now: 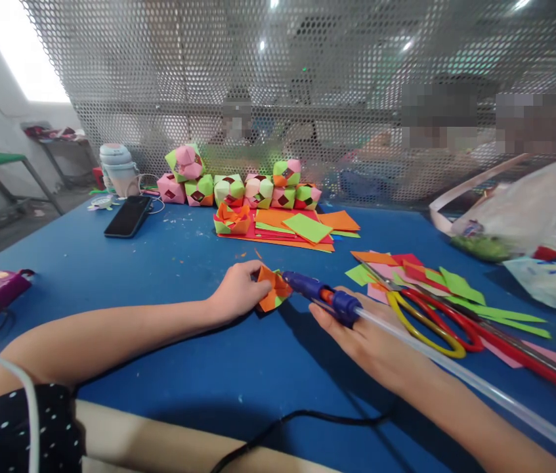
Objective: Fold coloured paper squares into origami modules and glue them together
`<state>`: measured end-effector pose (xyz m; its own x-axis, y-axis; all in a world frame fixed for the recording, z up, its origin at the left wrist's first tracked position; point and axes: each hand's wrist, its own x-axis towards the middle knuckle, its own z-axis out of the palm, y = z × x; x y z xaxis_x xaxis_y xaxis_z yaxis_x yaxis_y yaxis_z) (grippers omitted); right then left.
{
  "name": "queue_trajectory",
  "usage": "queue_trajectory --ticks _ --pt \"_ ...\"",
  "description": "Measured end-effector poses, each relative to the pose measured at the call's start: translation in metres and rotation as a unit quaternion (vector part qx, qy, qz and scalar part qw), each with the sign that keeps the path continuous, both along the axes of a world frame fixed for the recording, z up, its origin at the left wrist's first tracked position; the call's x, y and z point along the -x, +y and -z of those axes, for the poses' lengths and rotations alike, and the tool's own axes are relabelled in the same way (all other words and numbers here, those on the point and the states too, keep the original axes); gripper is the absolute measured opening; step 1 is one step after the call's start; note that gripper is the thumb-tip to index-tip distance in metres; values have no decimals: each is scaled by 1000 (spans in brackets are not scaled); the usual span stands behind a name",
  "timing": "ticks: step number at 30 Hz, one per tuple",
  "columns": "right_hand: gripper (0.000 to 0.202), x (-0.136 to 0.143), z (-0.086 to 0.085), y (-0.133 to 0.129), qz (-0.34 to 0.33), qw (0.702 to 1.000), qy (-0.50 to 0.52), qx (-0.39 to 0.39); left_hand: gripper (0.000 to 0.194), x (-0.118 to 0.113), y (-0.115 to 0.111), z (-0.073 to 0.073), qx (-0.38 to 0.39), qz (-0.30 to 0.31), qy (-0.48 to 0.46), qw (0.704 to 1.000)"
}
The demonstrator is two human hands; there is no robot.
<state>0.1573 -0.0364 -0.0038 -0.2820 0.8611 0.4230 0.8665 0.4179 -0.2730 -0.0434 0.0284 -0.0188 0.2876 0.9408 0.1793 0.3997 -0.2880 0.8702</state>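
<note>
Left hand (238, 291) is clamped on the folded paper piece (270, 297), right hand (369, 338) on the blue glue gun (306, 287).

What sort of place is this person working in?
It looks like a paper-craft workspace, perhaps in a workshop: folded-paper shapes stand along a perforated metal partition, coloured paper sheets lie on the blue table, and the right hand holds a glue gun.

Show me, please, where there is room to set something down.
Mostly bare: the blue tabletop between smartphone and left hand, and between that hand and the black cable. Crowded: the right side, with scissors and paper scraps, and the back, with folded paper blocks.
</note>
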Motion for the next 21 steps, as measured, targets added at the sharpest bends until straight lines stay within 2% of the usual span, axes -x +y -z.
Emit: queue_trajectory --ticks 6,21 --pt "33 0 -2 0 10 1000 2 27 8 0 1 1 -7 -2 10 1000" --pt "34 -3 -1 -1 5 1000 -7 1 10 -2 3 3 -4 -6 18 1000"
